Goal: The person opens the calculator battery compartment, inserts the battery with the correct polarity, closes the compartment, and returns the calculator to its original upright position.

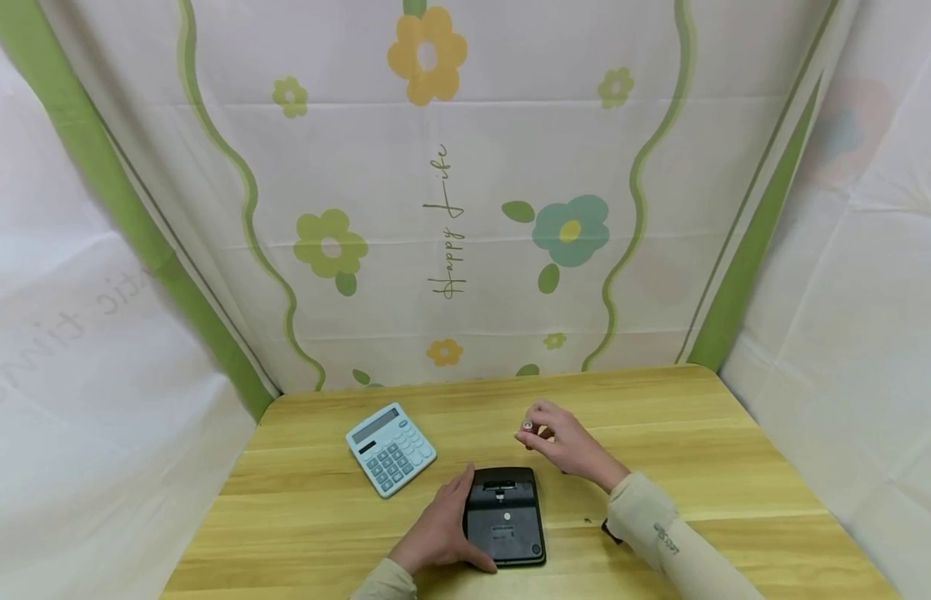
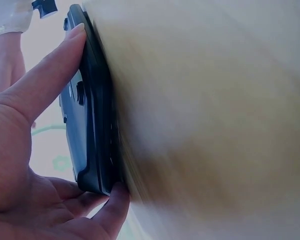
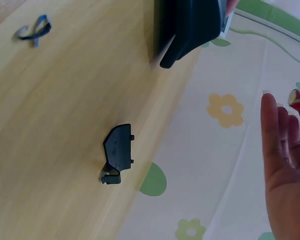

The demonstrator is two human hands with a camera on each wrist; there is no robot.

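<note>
A black calculator [image 1: 503, 529] lies back up on the wooden table, its battery slot [image 1: 499, 485] uncovered near the far end. My left hand [image 1: 441, 521] grips it from the left side. In the left wrist view, the thumb [image 2: 55, 70] presses one end and the fingers [image 2: 115, 207] curl at the other. Above the table, beyond the calculator's far right corner, my right hand [image 1: 563, 437] pinches a small red battery [image 1: 528, 427] with its metal end showing. The black battery cover [image 3: 118, 147] lies on the table in the right wrist view.
A light blue calculator [image 1: 391, 450] lies face up to the left, behind my left hand. A small dark twist tie [image 3: 35, 31] is on the table right of the black calculator. Printed cloth [image 1: 465, 317] hangs along the table's far edge and both sides.
</note>
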